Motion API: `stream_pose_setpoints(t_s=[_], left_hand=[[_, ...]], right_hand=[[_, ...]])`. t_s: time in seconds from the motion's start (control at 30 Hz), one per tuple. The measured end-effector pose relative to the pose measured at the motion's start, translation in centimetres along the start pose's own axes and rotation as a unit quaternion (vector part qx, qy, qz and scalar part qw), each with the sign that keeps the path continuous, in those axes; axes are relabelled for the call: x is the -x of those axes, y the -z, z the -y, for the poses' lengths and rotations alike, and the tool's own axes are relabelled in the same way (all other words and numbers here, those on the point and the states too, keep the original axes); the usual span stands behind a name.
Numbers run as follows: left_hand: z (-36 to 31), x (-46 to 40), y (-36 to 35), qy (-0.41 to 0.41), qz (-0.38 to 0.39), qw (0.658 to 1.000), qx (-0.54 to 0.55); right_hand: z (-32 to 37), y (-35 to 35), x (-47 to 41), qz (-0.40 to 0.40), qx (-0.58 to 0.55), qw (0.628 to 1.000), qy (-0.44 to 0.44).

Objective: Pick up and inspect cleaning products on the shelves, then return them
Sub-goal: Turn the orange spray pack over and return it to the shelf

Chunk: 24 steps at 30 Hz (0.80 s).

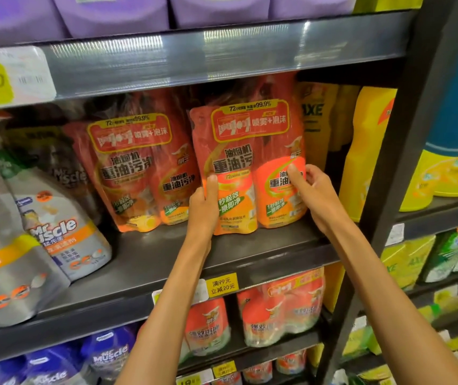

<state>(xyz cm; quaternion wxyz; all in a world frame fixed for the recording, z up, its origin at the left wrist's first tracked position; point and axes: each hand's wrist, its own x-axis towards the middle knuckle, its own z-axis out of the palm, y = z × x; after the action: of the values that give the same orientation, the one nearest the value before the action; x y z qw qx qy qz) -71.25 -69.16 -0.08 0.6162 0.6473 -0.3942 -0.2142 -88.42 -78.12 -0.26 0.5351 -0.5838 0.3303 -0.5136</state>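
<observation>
Together left hand (204, 201) and right hand (310, 191) grip glossy orange twin-pack (247, 168).

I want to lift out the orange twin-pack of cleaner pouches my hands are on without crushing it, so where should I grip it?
Probably by its two side edges, from the front. The orange twin-pack of cleaner pouches stands upright on the dark metal shelf, with your left hand and right hand at either side, low down. Its neighbours crowd both edges.

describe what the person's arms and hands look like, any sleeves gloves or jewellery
Both forearms are bare as far as the frame shows, with no sleeves in view. The left hand and right hand wear no gloves, and no rings, watch or bracelets are visible. Fingernails look short and unpainted.
</observation>
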Motion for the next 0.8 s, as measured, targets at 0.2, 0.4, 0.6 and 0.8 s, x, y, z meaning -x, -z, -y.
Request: stream_pose_setpoints(t_s=[0.2, 0.4, 0.6, 0.8], left_hand=[[-1.2, 1.7, 1.1, 0.027, -0.017, 0.999, 0.037], [-2.6, 5.2, 4.2, 0.078, 0.094, 0.99, 0.074], [-1.4, 8.7, 5.9, 0.088, 0.192, 0.968, 0.136], [-1.6, 10.5, 6.7, 0.101, 0.154, 0.972, 0.147]], right_hand=[[0.9, -0.1, 4.3, 0.058, -0.033, 0.998, 0.007], [3.0, -0.2, 7.7, 0.067, -0.089, 0.994, -0.002], [4.4, 0.3, 9.9, 0.118, -0.05, 0.987, -0.097], [5.1, 0.8, 10.2, 0.186, -0.051, 0.965, -0.178]])
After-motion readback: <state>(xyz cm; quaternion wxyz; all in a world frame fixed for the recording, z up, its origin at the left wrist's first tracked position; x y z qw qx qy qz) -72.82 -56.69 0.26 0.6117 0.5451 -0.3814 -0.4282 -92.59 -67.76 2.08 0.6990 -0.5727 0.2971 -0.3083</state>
